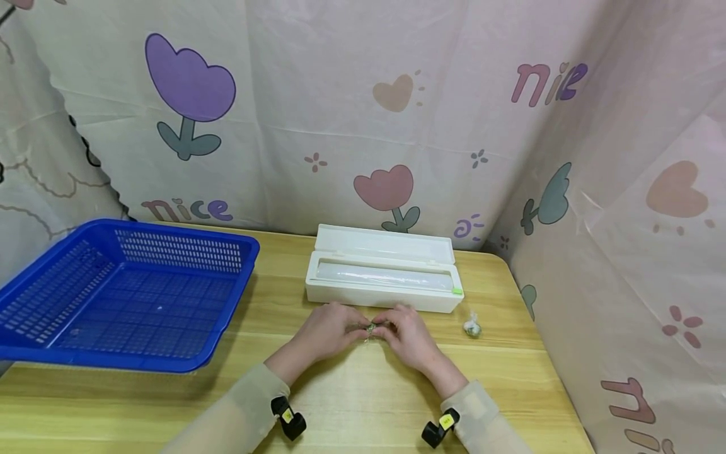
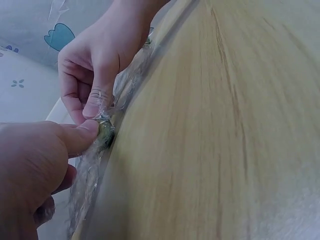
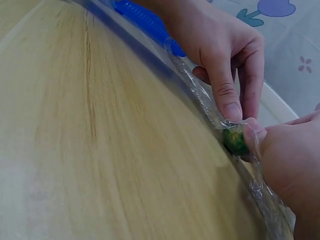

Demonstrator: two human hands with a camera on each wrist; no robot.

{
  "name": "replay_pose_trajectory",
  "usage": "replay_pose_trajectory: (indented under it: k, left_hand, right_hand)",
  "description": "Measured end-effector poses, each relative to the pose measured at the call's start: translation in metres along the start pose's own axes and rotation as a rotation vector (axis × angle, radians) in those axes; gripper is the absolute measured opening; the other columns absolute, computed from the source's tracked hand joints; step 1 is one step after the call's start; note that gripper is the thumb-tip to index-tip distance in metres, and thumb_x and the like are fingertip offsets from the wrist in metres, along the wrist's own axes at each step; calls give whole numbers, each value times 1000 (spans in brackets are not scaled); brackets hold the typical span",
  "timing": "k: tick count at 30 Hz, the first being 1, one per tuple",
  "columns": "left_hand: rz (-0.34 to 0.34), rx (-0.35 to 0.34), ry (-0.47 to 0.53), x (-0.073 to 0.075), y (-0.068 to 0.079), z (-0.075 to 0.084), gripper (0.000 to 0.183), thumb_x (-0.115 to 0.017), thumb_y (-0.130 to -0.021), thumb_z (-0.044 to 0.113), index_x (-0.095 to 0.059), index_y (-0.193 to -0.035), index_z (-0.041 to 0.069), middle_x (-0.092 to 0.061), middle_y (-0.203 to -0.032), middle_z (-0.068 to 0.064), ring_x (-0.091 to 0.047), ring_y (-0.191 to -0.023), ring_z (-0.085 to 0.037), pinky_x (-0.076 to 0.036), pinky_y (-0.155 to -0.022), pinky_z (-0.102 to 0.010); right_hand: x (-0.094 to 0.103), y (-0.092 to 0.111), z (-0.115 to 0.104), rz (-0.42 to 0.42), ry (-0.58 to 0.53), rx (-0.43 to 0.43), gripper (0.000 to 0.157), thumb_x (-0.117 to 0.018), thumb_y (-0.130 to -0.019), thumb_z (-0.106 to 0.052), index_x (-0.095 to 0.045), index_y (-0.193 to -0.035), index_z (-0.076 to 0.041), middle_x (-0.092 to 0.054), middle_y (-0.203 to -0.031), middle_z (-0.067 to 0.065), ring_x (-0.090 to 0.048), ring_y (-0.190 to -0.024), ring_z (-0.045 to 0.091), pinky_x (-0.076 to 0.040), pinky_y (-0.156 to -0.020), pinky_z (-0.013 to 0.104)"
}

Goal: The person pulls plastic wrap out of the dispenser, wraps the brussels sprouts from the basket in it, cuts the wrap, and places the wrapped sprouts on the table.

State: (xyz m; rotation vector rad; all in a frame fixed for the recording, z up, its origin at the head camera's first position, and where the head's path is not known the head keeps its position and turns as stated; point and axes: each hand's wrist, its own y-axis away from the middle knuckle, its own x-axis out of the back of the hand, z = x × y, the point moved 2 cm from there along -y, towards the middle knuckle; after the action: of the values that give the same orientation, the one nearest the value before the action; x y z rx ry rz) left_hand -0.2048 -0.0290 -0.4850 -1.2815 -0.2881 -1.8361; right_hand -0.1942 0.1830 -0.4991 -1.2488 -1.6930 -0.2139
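Between both hands, close to the tabletop, is a small round green thing (image 3: pixel 235 141) with clear cling film (image 3: pixel 202 97) about it. The left hand (image 1: pixel 331 329) pinches the film at the thing's left side between thumb and fingers. Opposite it, the right hand (image 1: pixel 409 337) also pinches film, its thumb tip against the green thing. Loose film trails out to both sides under the hands in the wrist views. Just behind the hands stands a white cling film box (image 1: pixel 386 296), lid raised, with a film roll (image 1: pixel 386 275) inside.
To the right of the box lies another small film-wrapped bundle (image 1: pixel 472 326) with a twisted top. A large blue plastic basket (image 1: pixel 227 325) takes up the left of the wooden table (image 1: pixel 363 403). Printed curtains (image 1: pixel 317 94) hang behind and at the sides.
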Motion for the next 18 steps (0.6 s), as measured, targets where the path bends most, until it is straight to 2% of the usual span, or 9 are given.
replay_pose_trajectory:
  k: [5,9,14,18]
  left_hand:
    - [-11,53,67,-1,-1,-2,20,-77,-99,34,-84,-113,21,-78,-109,10,-72,-95,-9,-58,-74,-31]
    - [-19,102,121,-1,-2,-5,18,-75,-100,32,-84,-112,22,-78,-108,10,-72,-96,-9,-58,-80,-34]
    - [-3,125,131,-3,-2,-7,18,-75,-100,31,-83,-114,23,-78,-110,9,-72,-102,-13,-58,-87,-39]
    - [44,88,108,-5,-1,-6,23,-78,-98,33,-82,-118,23,-77,-115,8,-72,-108,-16,-57,-93,-41]
  right_hand:
    - [0,-1,-1,16,-11,25,13,-84,-93,-19,-81,-106,-17,-75,-102,-10,-64,-95,9,-50,-91,40]
    - [0,-2,-2,40,-5,64,15,-86,-91,-17,-82,-105,-15,-77,-107,-6,-68,-102,12,-49,-98,46]
    - [0,-3,-2,49,19,82,20,-88,-87,-22,-83,-105,-15,-78,-105,-7,-70,-98,11,-48,-92,42]
    - [1,-4,-1,51,36,75,21,-87,-88,-23,-82,-107,-15,-78,-104,-6,-70,-96,11,-46,-86,38]
